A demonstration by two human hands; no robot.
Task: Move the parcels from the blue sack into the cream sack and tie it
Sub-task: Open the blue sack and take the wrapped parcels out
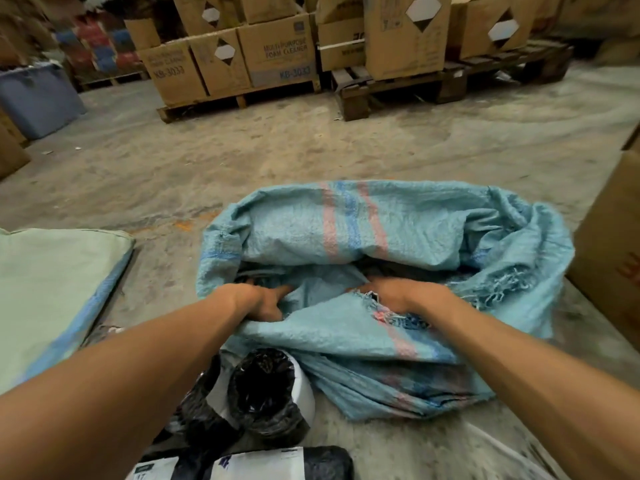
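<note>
crumpled blue woven plastic sack lies open on dusty concrete floor. left hand & right hand both grip its near rim fabric – fingers curled. black-wrapped parcels lie nr its lower edge – pale cream sack flat at left.
</note>
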